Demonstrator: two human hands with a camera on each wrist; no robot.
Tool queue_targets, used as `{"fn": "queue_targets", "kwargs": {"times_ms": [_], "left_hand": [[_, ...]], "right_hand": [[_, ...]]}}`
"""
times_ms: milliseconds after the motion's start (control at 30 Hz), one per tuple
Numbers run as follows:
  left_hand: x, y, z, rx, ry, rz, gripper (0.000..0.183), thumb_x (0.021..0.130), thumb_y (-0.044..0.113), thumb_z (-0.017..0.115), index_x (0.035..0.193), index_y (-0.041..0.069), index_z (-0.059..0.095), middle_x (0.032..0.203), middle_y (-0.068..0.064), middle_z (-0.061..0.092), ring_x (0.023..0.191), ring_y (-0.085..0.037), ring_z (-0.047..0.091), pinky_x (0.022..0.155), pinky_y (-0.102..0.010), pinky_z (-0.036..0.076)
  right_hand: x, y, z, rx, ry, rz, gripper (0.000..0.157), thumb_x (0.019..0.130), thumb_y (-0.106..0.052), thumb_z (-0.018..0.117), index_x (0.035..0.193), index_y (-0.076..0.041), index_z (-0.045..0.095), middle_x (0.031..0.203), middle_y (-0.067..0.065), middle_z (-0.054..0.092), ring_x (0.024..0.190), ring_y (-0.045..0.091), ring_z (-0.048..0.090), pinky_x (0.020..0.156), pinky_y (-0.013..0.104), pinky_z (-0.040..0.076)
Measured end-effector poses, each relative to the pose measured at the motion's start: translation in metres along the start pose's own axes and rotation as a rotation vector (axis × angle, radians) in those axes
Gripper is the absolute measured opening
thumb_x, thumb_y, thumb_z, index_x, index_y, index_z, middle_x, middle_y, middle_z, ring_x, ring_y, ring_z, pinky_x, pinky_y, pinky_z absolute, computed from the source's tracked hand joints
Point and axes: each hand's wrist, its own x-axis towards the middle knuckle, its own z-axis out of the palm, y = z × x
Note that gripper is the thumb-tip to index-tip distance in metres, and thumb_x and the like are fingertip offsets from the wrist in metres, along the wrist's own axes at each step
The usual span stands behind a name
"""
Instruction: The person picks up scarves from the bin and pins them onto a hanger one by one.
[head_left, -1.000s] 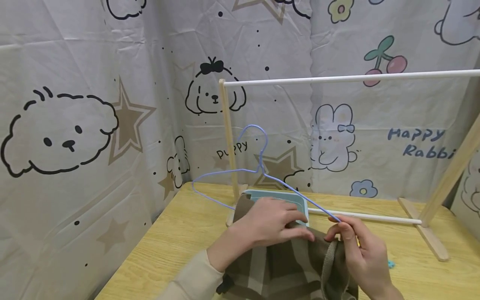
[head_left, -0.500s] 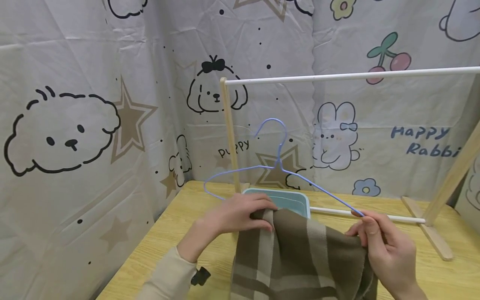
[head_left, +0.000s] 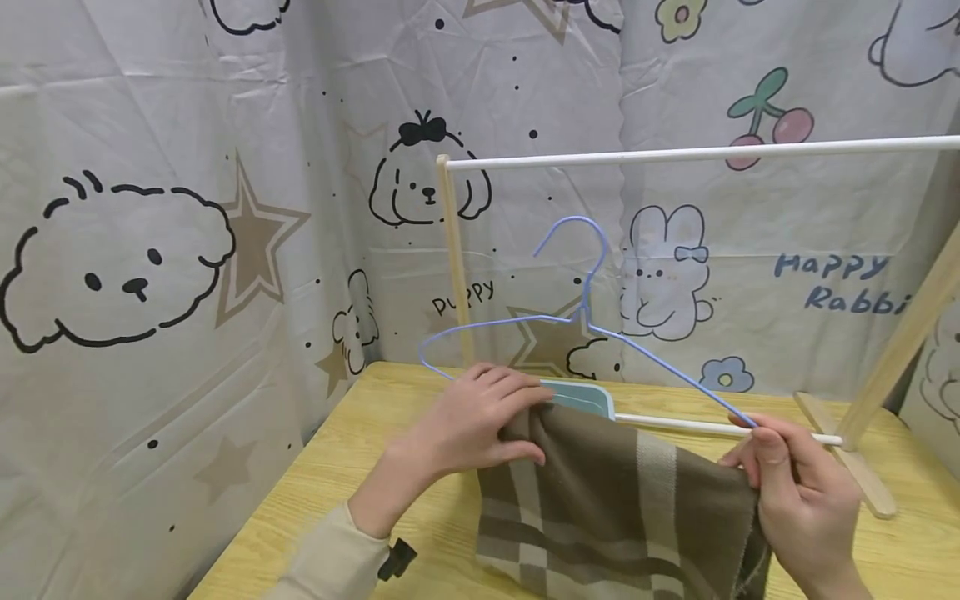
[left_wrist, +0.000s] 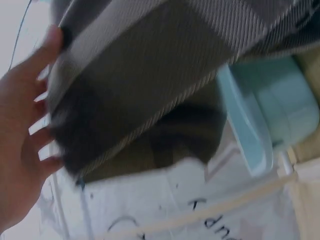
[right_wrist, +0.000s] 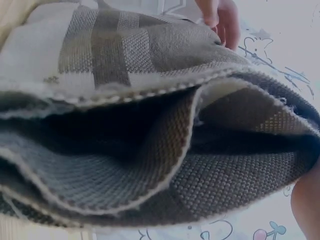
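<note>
Cartoon-printed curtains (head_left: 322, 208) back the wooden counter (head_left: 337, 433). Fingers of the right hand (head_left: 806, 492) pinch the blue hanger (head_left: 583, 315); the left hand's (head_left: 480, 421) curl over the plaid cloth (head_left: 600, 492), hanging before a pale-blue tub (left_wrist: 290, 105). Only the right wrist view reveals its layered edges.

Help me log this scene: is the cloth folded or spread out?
Folded: in the right wrist view the cloth shows several layered edges, one curving between the others. The exact number of folds can't be told.
</note>
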Motion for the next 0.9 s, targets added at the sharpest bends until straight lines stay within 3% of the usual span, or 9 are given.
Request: {"fn": "queue_targets", "kwargs": {"times_ms": [133, 267, 333, 400, 500, 567, 667, 800, 900], "left_hand": [[0.008, 0.008, 0.006, -0.043, 0.047, 0.013, 0.031, 0.085, 0.039, 0.077, 0.108, 0.018, 0.072, 0.101, 0.009, 0.071, 0.097, -0.009, 0.066, 0.088, -0.025, 0.052], [0.013, 0.005, -0.001, -0.355, 0.111, -0.058, 0.014, 0.085, 0.016, 0.079, 0.098, 0.011, 0.073, 0.090, 0.005, 0.071, 0.084, -0.006, 0.065, 0.077, -0.020, 0.053], [0.016, 0.001, -0.007, -0.435, 0.118, -0.131, 0.012, 0.086, 0.016, 0.078, 0.097, 0.011, 0.073, 0.089, 0.004, 0.071, 0.081, -0.005, 0.064, 0.075, -0.020, 0.052], [0.019, -0.002, -0.011, -0.420, 0.090, -0.229, 0.012, 0.086, 0.021, 0.077, 0.096, 0.015, 0.074, 0.089, 0.007, 0.072, 0.080, -0.004, 0.064, 0.072, -0.021, 0.052], [0.023, -0.002, -0.011, -0.243, -0.029, -0.311, 0.016, 0.088, 0.034, 0.075, 0.099, 0.023, 0.074, 0.092, 0.012, 0.071, 0.083, -0.003, 0.066, 0.071, -0.025, 0.052], [0.024, 0.001, -0.008, -0.142, -0.100, -0.283, 0.019, 0.089, 0.038, 0.073, 0.102, 0.025, 0.074, 0.096, 0.013, 0.070, 0.087, -0.005, 0.067, 0.074, -0.027, 0.053], [0.023, 0.008, -0.001, -0.128, -0.107, -0.149, 0.020, 0.091, 0.038, 0.072, 0.105, 0.023, 0.074, 0.099, 0.012, 0.070, 0.092, -0.006, 0.067, 0.083, -0.026, 0.053], [0.020, 0.019, 0.005, -0.079, -0.050, 0.010, 0.039, 0.084, 0.045, 0.077, 0.114, 0.021, 0.071, 0.108, 0.010, 0.068, 0.103, -0.009, 0.064, 0.092, -0.028, 0.051], [0.020, 0.024, 0.012, 0.056, -0.010, 0.064, 0.040, 0.082, 0.039, 0.079, 0.117, 0.022, 0.069, 0.109, 0.009, 0.067, 0.103, -0.011, 0.063, 0.090, -0.028, 0.050]], "right_hand": [[0.002, -0.002, 0.000, 0.005, -0.032, 0.015, 0.017, 0.094, 0.020, 0.046, 0.098, 0.033, 0.056, 0.060, 0.004, 0.048, 0.067, 0.010, 0.064, 0.068, 0.015, 0.053], [0.004, -0.008, -0.007, -0.089, -0.112, 0.095, 0.017, 0.093, 0.021, 0.048, 0.100, 0.024, 0.063, 0.066, 0.000, 0.051, 0.061, 0.004, 0.049, 0.056, 0.012, 0.042], [0.004, -0.011, -0.011, -0.126, -0.163, 0.137, 0.020, 0.092, 0.020, 0.049, 0.103, 0.019, 0.066, 0.069, -0.002, 0.051, 0.059, 0.003, 0.042, 0.050, 0.014, 0.034], [0.003, -0.012, -0.013, -0.135, -0.211, 0.158, 0.022, 0.092, 0.021, 0.048, 0.104, 0.018, 0.066, 0.075, -0.002, 0.060, 0.059, 0.004, 0.039, 0.049, 0.017, 0.029], [0.000, -0.013, -0.014, -0.205, -0.221, 0.181, 0.024, 0.091, 0.023, 0.048, 0.104, 0.016, 0.067, 0.077, -0.005, 0.062, 0.060, 0.003, 0.041, 0.051, 0.016, 0.032], [-0.002, -0.012, -0.013, -0.253, -0.188, 0.190, 0.025, 0.090, 0.024, 0.048, 0.103, 0.016, 0.067, 0.076, -0.005, 0.062, 0.060, 0.003, 0.042, 0.052, 0.016, 0.034], [-0.004, -0.009, -0.012, -0.302, -0.115, 0.199, 0.024, 0.091, 0.023, 0.047, 0.101, 0.015, 0.068, 0.067, -0.005, 0.052, 0.058, 0.003, 0.043, 0.053, 0.016, 0.035], [-0.004, -0.005, -0.014, -0.190, -0.038, 0.203, 0.021, 0.092, 0.022, 0.047, 0.099, 0.018, 0.066, 0.060, -0.002, 0.048, 0.057, 0.005, 0.044, 0.056, 0.014, 0.040], [-0.001, -0.004, -0.017, -0.032, -0.029, 0.218, 0.021, 0.093, 0.023, 0.043, 0.101, 0.023, 0.063, 0.060, 0.001, 0.045, 0.055, 0.007, 0.042, 0.055, 0.016, 0.039]]}}
